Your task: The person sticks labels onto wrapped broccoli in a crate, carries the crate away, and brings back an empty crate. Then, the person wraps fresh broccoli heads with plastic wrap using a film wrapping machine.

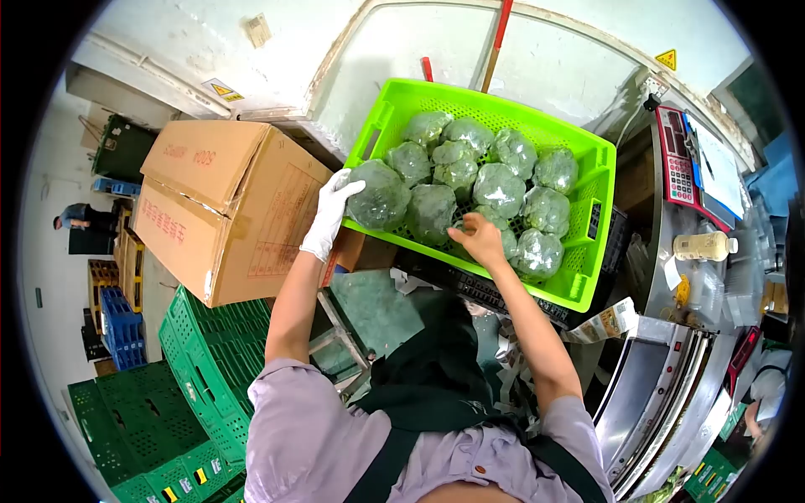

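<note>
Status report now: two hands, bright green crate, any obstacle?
Gloved left hand at leftmost wrapped green head. Bare right hand over crate's near side, fingers bent. No obstacle visible.

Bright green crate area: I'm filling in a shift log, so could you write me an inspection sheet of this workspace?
Surface: bright green crate sits on a black crate.
Job's things: green heads in clear wrap, grouped in the bright green crate.
Clutter: paper scraps on the floor; printed sheet near the crate's right corner.
Hands: left hand, white-gloved, against the leftmost head; right hand, bare, at the heads by the near wall.
Cables: nothing clearly made out.
Surroundings: cardboard box and stacked dark green crates left; red-framed scale and bottle right; person far left.
</note>
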A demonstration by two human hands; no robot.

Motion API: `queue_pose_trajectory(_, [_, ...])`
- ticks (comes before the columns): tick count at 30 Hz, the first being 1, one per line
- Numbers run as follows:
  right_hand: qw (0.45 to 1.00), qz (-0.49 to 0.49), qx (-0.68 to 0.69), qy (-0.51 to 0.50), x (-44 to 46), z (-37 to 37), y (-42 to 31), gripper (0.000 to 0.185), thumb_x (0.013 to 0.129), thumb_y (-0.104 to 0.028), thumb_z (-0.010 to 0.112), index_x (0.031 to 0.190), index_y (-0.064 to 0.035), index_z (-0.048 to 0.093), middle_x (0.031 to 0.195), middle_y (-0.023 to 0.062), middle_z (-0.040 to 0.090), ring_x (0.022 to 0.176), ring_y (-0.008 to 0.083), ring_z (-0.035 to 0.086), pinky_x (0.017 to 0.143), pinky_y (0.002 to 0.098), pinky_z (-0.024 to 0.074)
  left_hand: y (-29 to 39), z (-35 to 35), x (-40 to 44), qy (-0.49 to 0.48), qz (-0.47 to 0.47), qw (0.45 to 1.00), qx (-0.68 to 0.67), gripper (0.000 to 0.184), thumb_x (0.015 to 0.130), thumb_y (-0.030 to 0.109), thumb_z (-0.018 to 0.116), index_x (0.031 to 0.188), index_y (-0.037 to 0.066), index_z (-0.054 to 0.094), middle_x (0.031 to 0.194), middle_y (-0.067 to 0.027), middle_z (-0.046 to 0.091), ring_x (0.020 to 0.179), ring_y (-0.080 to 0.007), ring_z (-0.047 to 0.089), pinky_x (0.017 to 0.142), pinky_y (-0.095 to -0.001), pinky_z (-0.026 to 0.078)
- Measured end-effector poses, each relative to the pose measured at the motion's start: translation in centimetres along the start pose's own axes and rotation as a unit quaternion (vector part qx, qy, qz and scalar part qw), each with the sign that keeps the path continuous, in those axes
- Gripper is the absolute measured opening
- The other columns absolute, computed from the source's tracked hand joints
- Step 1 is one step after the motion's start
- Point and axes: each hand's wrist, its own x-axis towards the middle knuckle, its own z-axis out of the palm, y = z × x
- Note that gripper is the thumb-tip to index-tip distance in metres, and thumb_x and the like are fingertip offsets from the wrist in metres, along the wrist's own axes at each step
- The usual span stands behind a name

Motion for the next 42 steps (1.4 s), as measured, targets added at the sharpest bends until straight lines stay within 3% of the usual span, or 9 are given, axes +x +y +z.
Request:
queue_pose_trajectory(5, [0.999,0.023,0.012,0.039,2.6,1.8,-0.7,0.077,0.062,-0.044,0.076,0.119,0.0006,0.049,0.099,0.0201,0.062,0.087,0.0295,0.062,0.078,0.0375,0.0486,0.8,0.8,0.3,-0.001,-0.044,0.999,-0.021,0.050,0.072,0.003,0.070,0.117,-0.005,0.051,0.104,-0.0064,0.061,0.093,-0.0127,0.056,0.082,-0.0256,0.044])
queue_pose_trajectory(8, [0.997,0.063,-0.035,0.009,3.8,2.4,-2.8,0.097,0.058,-0.049,0.079,0.130,-0.0007,0.035,0.115,0.0239,0.055,0.108,0.0334,0.054,0.089,0.0379,0.0442,1.2,0.9,0.7,-0.001,-0.058,0.998,-0.002,0.049,0.072,0.002,0.069,0.117,-0.006,0.051,0.101,-0.0061,0.062,0.088,-0.0122,0.057,0.079,-0.0240,0.045])
queue_pose_trajectory(12, [0.994,0.100,-0.046,-0.006,7.1,4.8,-1.3,0.106,0.052,-0.051,0.081,0.131,0.0008,0.031,0.117,0.0252,0.053,0.108,0.0351,0.053,0.089,0.0385,0.0440,0.1,0.2,1.9,0.000,-0.065,0.997,0.041,0.056,0.071,0.005,0.073,0.120,-0.008,0.048,0.111,-0.0110,0.058,0.099,-0.0155,0.055,0.087,-0.0258,0.041])
queue_pose_trajectory(25, [0.984,0.146,0.023,0.098,3.9,1.3,-1.4,0.073,0.060,-0.024,0.081,0.123,-0.0039,0.049,0.116,0.0215,0.056,0.105,0.0291,0.057,0.090,0.0353,0.0448,-0.6,-1.0,3.4,-0.076,-0.128,0.988,0.044,0.062,0.070,0.014,0.073,0.122,-0.008,0.046,0.112,-0.0126,0.058,0.100,-0.0159,0.054,0.089,-0.0266,0.040])
queue_pose_trajectory(27, [0.982,0.154,0.049,0.099,4.0,1.3,-1.7,0.072,0.060,-0.023,0.080,0.122,-0.0040,0.051,0.115,0.0218,0.056,0.106,0.0291,0.057,0.090,0.0354,0.0449,-1.9,-0.2,3.3,-0.088,-0.060,0.978,0.180,0.073,0.068,0.022,0.075,0.127,-0.005,0.042,0.111,-0.0140,0.058,0.100,-0.0184,0.054,0.089,-0.0266,0.040])
queue_pose_trajectory(30, [0.984,0.135,-0.013,0.119,3.1,1.4,-1.8,0.067,0.061,-0.022,0.079,0.120,-0.0044,0.053,0.112,0.0213,0.058,0.101,0.0294,0.059,0.087,0.0351,0.0459,-2.9,0.6,3.2,-0.121,-0.107,0.968,0.193,0.074,0.069,0.023,0.074,0.130,-0.002,0.040,0.115,-0.0181,0.057,0.105,-0.0233,0.054,0.091,-0.0293,0.040])
queue_pose_trajectory(33, [0.983,0.104,-0.037,0.145,2.7,2.4,-2.0,0.063,0.062,-0.020,0.077,0.118,-0.0034,0.052,0.100,0.0208,0.062,0.089,0.0327,0.062,0.080,0.0366,0.0482,-1.5,1.8,2.2,-0.166,-0.139,0.901,0.375,0.077,0.073,0.029,0.069,0.136,0.003,0.032,0.126,-0.0193,0.049,0.112,-0.0296,0.051,0.093,-0.0330,0.040])
queue_pose_trajectory(36, [0.985,0.073,-0.049,0.146,2.2,3.2,-1.5,0.063,0.064,-0.021,0.076,0.118,-0.0042,0.050,0.099,0.0226,0.062,0.089,0.0340,0.062,0.080,0.0381,0.0481,-1.6,2.2,1.9,-0.212,-0.047,0.732,0.646,0.077,0.079,0.040,0.059,0.141,0.012,0.021,0.137,-0.0124,0.038,0.109,-0.0336,0.051,0.089,-0.0376,0.043])
queue_pose_trajectory(42, [0.983,0.098,-0.123,0.094,2.6,3.9,-1.7,0.066,0.068,-0.024,0.074,0.122,-0.0060,0.043,0.101,0.0213,0.061,0.090,0.0383,0.059,0.076,0.0423,0.0486,-3.0,2.9,2.0,-0.203,-0.021,0.669,0.715,0.079,0.076,0.044,0.062,0.138,0.009,0.027,0.131,-0.0145,0.044,0.101,-0.0313,0.056,0.080,-0.0394,0.046])
